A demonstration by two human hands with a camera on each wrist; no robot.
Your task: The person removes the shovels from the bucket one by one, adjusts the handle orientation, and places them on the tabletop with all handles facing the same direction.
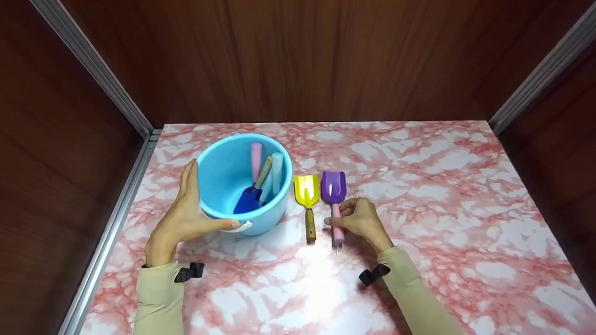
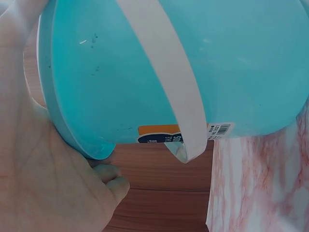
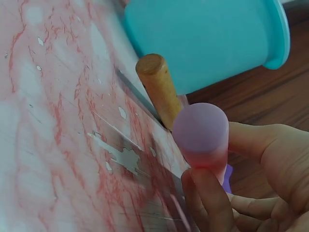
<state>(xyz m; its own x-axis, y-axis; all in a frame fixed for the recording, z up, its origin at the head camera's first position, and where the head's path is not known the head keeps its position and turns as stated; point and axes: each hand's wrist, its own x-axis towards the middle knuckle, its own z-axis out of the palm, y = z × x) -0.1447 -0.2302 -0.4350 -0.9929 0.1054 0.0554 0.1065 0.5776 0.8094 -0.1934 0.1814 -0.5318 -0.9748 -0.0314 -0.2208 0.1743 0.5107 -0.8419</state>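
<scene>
My left hand (image 1: 186,214) grips a light blue bucket (image 1: 265,223) at its rim, thumb along the near side and fingers round the left. Inside the bucket lie several toy shovels: a pink handle (image 1: 256,160), a wooden handle (image 1: 264,173), light blue handles and a dark blue blade (image 1: 247,201) show. With thumb and fingers my right hand (image 1: 361,218) pinches the pink handle (image 3: 200,130) of a purple toy shovel (image 1: 334,186), right of the bucket. Between that shovel and the bucket lies a yellow toy shovel (image 1: 306,190) with a wooden handle (image 3: 161,94).
The table top (image 1: 447,242) has a red and white marbled pattern. Dark wood panels (image 1: 326,60) stand at the back and both sides, with metal strips (image 1: 100,60) along their corners. A white bail handle (image 2: 169,72) hangs across the bucket's outer wall.
</scene>
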